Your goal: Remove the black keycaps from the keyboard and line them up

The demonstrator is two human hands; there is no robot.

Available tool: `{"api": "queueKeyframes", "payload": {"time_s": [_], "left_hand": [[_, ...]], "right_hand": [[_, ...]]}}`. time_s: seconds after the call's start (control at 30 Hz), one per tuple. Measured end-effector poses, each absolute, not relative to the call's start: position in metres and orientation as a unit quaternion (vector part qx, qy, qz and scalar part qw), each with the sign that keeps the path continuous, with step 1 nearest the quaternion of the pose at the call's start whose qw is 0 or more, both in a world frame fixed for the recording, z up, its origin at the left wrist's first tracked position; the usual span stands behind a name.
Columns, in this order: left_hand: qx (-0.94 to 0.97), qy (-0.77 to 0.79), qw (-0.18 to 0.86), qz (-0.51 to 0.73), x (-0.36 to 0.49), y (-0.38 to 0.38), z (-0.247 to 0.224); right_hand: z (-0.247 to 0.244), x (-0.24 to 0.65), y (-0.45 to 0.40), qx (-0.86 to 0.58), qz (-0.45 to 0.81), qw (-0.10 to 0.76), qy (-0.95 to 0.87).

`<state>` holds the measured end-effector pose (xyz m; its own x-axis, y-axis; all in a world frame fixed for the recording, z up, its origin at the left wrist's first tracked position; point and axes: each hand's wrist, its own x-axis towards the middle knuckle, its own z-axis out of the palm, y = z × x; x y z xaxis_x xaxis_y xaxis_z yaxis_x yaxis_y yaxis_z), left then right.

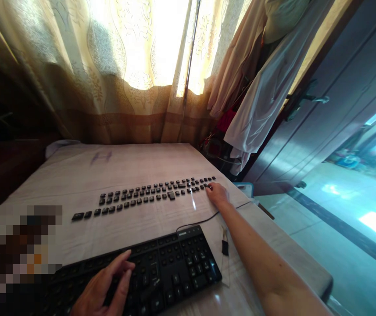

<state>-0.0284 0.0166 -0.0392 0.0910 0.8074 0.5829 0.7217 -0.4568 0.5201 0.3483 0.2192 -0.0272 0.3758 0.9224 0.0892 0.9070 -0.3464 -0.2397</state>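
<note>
A black keyboard lies at an angle on the pale cloth, with keycaps off over part of it. My left hand rests over its middle, thumb and fingers apart, holding nothing. Beyond the keyboard, loose black keycaps stand in several long rows. At the right end of these rows, my right hand has its fingertips closed on a small black keycap. A small brush with a black band lies right of the keyboard.
The keyboard's cable runs right, passing by my right forearm. The cloth-covered table reaches the patterned curtain. Clothes hang at the back right, beside a door. A blue-edged item is at the table's right edge.
</note>
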Motion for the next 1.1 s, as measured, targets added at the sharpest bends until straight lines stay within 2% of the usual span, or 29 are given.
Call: {"api": "queueKeyframes", "payload": {"time_s": [0.33,0.63,0.83,0.97,1.1], "left_hand": [[0.710,0.549,0.067,0.435,-0.015,0.010,-0.022],[0.712,0.546,0.023,0.442,-0.023,0.012,-0.012],[0.661,0.596,0.006,0.457,-0.038,0.018,-0.001],[0.671,0.594,0.000,0.443,-0.041,0.015,-0.004],[0.700,0.576,-0.028,0.421,-0.054,0.005,-0.005]], "right_hand": [[-0.016,0.347,0.205,-0.820,0.026,0.114,-0.560],[-0.006,0.349,0.098,-0.728,0.022,0.125,-0.673],[-0.018,0.361,0.043,-0.619,0.013,0.054,-0.784],[-0.017,0.359,0.033,-0.594,-0.007,0.000,-0.805],[-0.014,0.363,0.031,-0.578,-0.037,-0.015,-0.815]]}}
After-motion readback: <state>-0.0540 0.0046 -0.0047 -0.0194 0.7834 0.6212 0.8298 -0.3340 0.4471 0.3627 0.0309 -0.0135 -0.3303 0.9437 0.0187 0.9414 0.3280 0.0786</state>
